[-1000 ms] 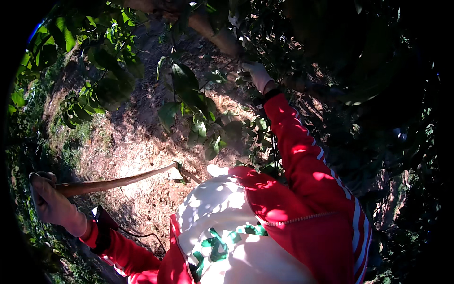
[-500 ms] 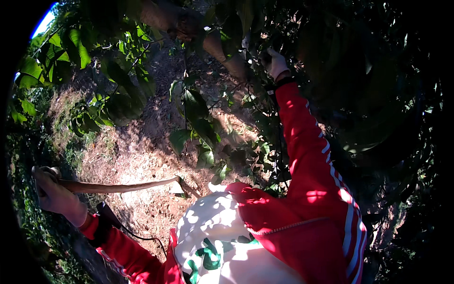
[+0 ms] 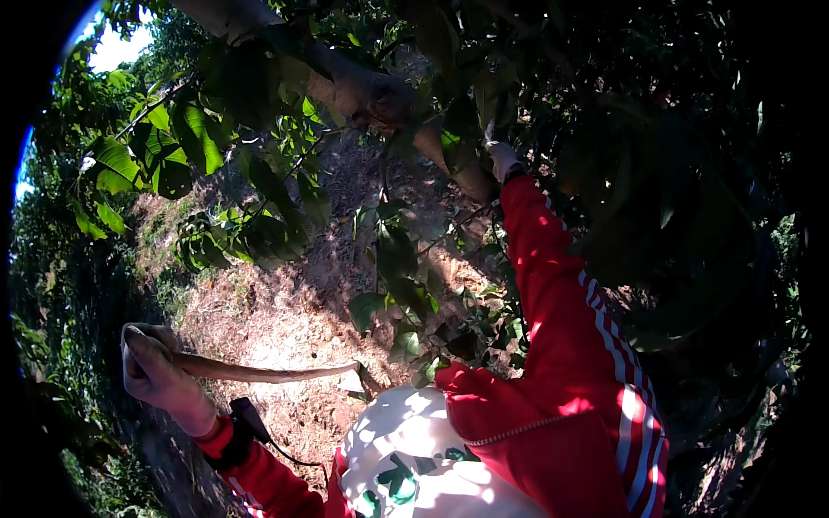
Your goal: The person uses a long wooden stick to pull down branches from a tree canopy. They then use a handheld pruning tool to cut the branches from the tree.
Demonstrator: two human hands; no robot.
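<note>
My left hand, in a pale glove, is closed round one end of a curved wooden stick. The stick points right across my front, and its far end comes close to the white cloth over my chest; what is fixed there, if anything, I cannot make out. My right hand, also gloved, reaches far forward into shaded foliage beside a thick tree branch. Leaves and shadow hide its fingers, so whether it holds anything does not show.
Leafy twigs hang between my arms, and brighter leaves spread at the left. Dense dark foliage crowds my right sleeve. Below lies sunlit bare soil. A dark device with a cord hangs by my left wrist.
The whole view has shifted, with the branch and leaves now lower and farther right. My right hand has sunk deeper among the leaves. My left hand still grips the stick.
</note>
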